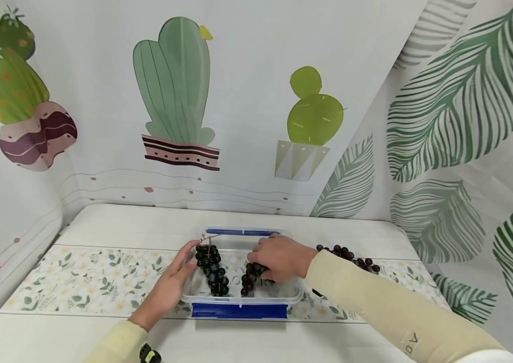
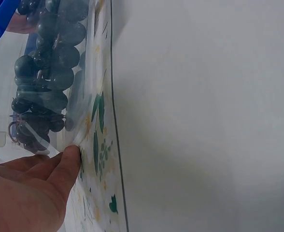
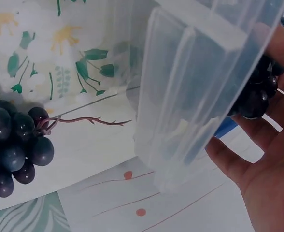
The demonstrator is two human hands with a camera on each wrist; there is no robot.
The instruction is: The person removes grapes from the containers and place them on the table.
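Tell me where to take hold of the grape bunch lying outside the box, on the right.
Probably by its bare stem, pinched from above. In the right wrist view the stem sticks out from the bunch towards the clear box, free of berries; the box wall stands close to its tip, making a sideways approach there look tighter.

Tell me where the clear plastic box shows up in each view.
Head: the clear plastic box sits just below the picture's centre.
Left wrist: the box is at upper left, cut off by the frame.
Right wrist: the box spans the upper middle and upper right, also cut off.
Shared landmark: the flower-print strip appears in all three.
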